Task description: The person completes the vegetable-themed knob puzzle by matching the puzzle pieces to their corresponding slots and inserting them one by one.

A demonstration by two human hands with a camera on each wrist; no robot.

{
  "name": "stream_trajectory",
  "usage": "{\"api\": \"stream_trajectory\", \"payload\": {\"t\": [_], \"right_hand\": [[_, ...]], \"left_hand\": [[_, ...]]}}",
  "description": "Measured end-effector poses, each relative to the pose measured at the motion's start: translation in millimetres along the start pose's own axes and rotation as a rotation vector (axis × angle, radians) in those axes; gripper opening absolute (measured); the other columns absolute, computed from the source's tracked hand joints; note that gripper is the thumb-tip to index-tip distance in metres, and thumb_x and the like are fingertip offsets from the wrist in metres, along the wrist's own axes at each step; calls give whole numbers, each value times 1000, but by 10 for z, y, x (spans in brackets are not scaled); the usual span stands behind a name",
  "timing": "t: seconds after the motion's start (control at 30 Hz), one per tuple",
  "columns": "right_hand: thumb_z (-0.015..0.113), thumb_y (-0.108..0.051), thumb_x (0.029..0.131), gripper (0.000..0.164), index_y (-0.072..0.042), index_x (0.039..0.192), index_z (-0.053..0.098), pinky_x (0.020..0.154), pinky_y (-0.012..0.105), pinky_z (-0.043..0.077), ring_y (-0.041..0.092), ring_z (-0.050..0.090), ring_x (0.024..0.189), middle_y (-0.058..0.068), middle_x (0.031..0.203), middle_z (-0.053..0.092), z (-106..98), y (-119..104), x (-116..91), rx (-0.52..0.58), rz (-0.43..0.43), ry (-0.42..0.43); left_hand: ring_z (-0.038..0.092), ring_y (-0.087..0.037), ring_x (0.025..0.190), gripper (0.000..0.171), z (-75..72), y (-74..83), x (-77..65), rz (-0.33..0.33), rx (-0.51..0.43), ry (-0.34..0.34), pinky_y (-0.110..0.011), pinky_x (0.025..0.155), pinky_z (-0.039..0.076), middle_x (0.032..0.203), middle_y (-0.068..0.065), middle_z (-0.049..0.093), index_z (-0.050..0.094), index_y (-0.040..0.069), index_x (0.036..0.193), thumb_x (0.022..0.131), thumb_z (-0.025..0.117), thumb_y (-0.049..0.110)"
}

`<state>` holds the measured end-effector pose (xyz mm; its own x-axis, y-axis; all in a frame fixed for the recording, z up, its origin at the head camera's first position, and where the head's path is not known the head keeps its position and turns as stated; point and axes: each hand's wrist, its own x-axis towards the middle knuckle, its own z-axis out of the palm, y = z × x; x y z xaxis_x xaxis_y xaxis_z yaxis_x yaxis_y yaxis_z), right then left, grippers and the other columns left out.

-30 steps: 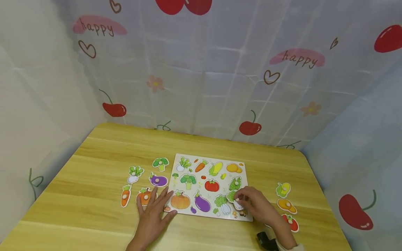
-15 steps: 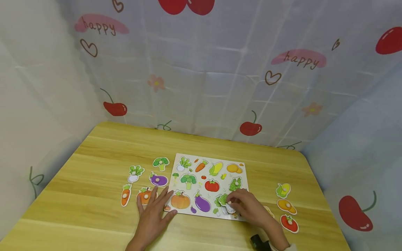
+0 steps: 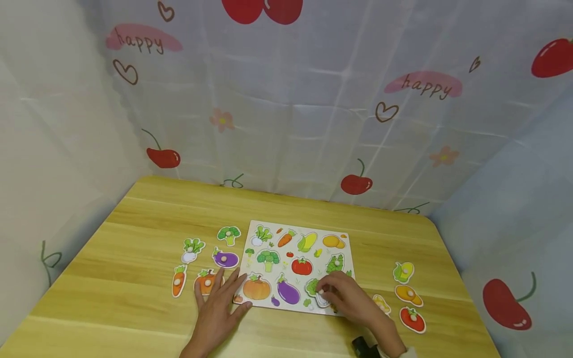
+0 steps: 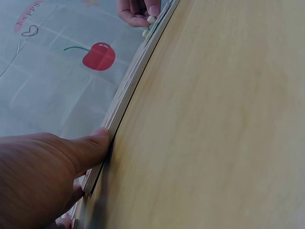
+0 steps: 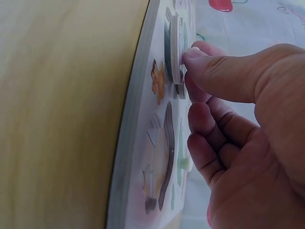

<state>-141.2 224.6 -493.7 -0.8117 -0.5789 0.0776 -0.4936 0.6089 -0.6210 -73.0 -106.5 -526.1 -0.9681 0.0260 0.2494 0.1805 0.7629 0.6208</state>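
My left hand lies with spread fingers at the left edge of a vegetable puzzle board, over part of the pumpkin piece. In the left wrist view its thumb presses the board's front edge. With thumb and fingers, my right hand pinches the small knob of a bok choy puzzle piece. That piece overlaps the bok choy picture at the board's lower right; in the right wrist view the bok choy piece stands slightly off the board face. A green vegetable piece sits in the board just behind.
Left of the board lie broccoli, eggplant, radish and carrot pieces. To the right are corn, potato and tomato pieces, plus a yellowish piece partly behind the right arm.
My right hand has moved left with the bok choy piece, from the board's right edge onto the bok choy picture. The yellowish piece has come into sight. My left hand has stayed put.
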Motion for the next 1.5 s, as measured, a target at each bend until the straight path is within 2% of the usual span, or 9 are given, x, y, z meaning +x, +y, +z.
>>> {"api": "stream_trajectory", "payload": {"t": [0.23, 0.5, 0.83, 1.17, 1.37, 1.5], "right_hand": [[65, -7, 96, 17, -23, 102, 68, 77, 25, 46, 7, 52, 88, -11, 92, 61, 32, -18, -3, -17, 18, -6], [65, -8, 96, 17, -24, 101, 68, 74, 22, 44, 5, 49, 84, -13, 88, 59, 54, -1, 2, -19, 40, -21], [65, -9, 96, 16, -23, 102, 68, 73, 22, 44, 5, 49, 83, -13, 87, 59, 36, -11, -7, -19, 26, -10], [67, -12, 95, 19, -18, 114, 67, 73, 22, 47, 2, 51, 82, -12, 93, 62, 21, -6, -29, -26, -10, 15], [70, -13, 94, 18, -18, 111, 68, 74, 25, 50, 3, 54, 83, -12, 92, 63, -43, -14, -92, -23, 14, 42], [71, -14, 93, 17, -20, 108, 68, 72, 23, 50, 2, 53, 82, -14, 92, 61, -111, 1, -151, -22, 78, 44]], "left_hand": [[29, -45, 148, 63, 10, -2, -10, 2, -12, 3, -75, 111, -8, 152, -9, 49, 60, 16, 139, 82, 80, 32], [30, -47, 146, 62, 14, 3, -1, 16, -16, 13, -76, 110, -6, 152, -10, 50, 61, 14, 138, 82, 80, 32], [30, -45, 147, 63, 25, 5, 2, 13, -10, 7, -75, 111, -6, 152, -9, 49, 60, 15, 139, 82, 80, 32], [30, -46, 147, 63, 22, 8, -10, 11, -8, 5, -76, 110, -6, 152, -9, 50, 60, 15, 139, 82, 80, 32], [30, -46, 147, 63, 6, 8, -13, 10, 8, 2, -77, 110, -4, 152, -9, 50, 60, 15, 139, 82, 80, 33], [30, -45, 147, 63, 2, -2, -10, 9, 8, 3, -77, 110, -5, 152, -9, 50, 60, 16, 139, 82, 80, 33]]}}
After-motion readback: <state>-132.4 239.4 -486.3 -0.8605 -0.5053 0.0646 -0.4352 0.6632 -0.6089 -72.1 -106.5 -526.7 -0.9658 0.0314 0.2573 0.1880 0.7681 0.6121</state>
